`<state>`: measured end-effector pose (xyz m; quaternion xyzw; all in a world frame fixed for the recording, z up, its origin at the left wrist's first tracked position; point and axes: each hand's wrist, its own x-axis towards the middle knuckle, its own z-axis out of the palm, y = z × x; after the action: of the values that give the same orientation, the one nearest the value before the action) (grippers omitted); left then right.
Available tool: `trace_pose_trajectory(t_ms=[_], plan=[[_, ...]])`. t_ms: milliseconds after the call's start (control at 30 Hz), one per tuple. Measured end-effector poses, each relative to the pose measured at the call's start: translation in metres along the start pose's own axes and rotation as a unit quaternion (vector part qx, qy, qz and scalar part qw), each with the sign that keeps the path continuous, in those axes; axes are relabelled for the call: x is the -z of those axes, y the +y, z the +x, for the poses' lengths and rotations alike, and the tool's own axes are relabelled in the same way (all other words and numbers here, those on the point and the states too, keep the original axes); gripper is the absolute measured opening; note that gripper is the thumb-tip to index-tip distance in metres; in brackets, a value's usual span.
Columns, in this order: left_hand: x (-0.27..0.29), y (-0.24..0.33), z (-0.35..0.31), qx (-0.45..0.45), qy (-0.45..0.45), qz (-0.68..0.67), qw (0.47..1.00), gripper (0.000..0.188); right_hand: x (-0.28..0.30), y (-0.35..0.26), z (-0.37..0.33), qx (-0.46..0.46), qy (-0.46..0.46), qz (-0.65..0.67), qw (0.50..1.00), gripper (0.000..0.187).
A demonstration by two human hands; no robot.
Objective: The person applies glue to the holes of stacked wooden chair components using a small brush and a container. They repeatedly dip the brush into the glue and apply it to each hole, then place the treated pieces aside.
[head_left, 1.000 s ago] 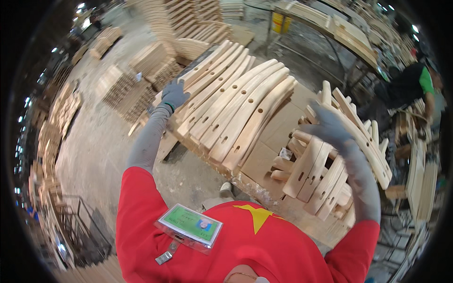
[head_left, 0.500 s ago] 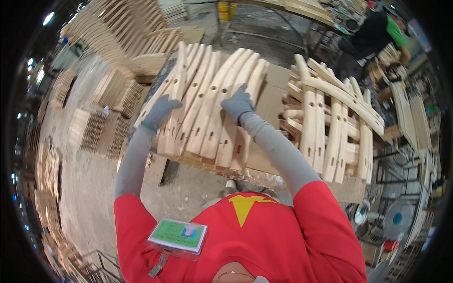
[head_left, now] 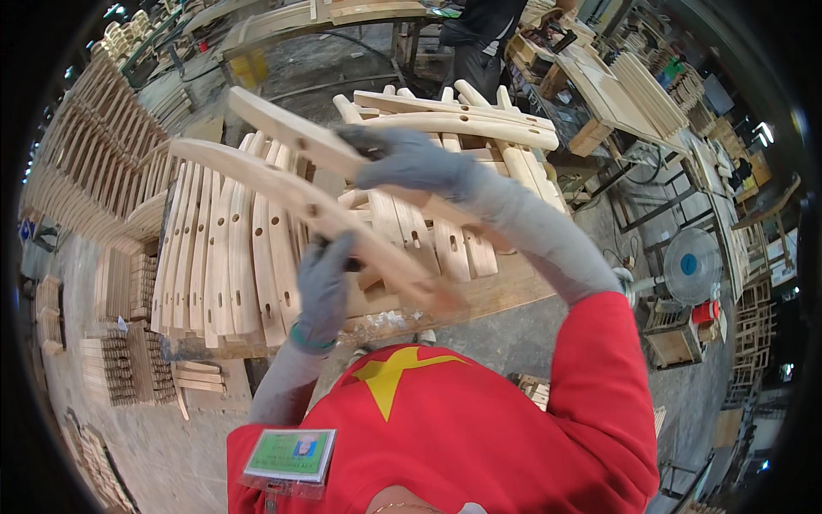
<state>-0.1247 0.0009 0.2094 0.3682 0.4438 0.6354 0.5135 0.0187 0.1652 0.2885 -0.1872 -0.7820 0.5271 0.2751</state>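
My left hand (head_left: 324, 287) is closed on a pale, curved wooden bar (head_left: 265, 182) with drilled holes, gripping it from below near its middle. Just beyond it, a second curved wooden bar (head_left: 278, 122) slants the same way, with my right hand (head_left: 421, 163) wrapped over it. Both hands wear grey gloves. The two bars are raised over the bench, and their near ends are blurred. Under and left of them lies a row of similar bars (head_left: 221, 248) with round holes and slots. To the right is a crisscross stack of bars (head_left: 505, 158).
The wooden bench (head_left: 505, 295) has its near edge just in front of me. Wooden parts stand in piles (head_left: 111, 360) on the floor at left. A fan (head_left: 692, 264) stands at right. Beyond the bench is a person in dark clothes (head_left: 484, 43).
Both hands have left the row on the bench and now hold two bars in the air. The view has turned to the right, so the row and stack appear further left.
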Motion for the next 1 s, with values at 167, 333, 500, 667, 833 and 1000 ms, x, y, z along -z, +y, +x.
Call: trace_pose_trajectory(t_ms=[167, 333, 500, 667, 833, 1000], plan=[[-0.119, -0.045, 0.018, 0.212, -0.109, -0.197, 0.951, 0.023, 0.105, 0.017, -0.079, -0.055, -0.002, -0.337, 0.94, 0.067], [-0.166, -0.149, 0.066, 0.055, -0.079, -0.108, 0.989, 0.022, 0.117, 0.03, -0.082, -0.159, -0.09, -0.388, 0.903, 0.06], [-0.173, -0.11, 0.092, 0.053, -0.328, 0.071, 0.94, 0.02, 0.127, 0.061, -0.089, -0.164, -0.055, -0.269, 0.947, 0.058], [-0.11, -0.049, 0.057, 0.279, -0.287, -0.153, 0.903, 0.031, 0.114, 0.067, -0.102, -0.073, -0.125, -0.479, 0.865, 0.081], [0.02, 0.029, 0.014, 0.11, -0.025, 0.172, 0.979, 0.04, 0.136, 0.079, -0.085, -0.119, -0.105, -0.504, 0.849, 0.087], [0.217, 0.049, -0.029, 0.031, 0.254, 0.572, 0.779, 0.037, 0.069, 0.039, -0.037, -0.005, -0.113, -0.53, 0.841, 0.059]])
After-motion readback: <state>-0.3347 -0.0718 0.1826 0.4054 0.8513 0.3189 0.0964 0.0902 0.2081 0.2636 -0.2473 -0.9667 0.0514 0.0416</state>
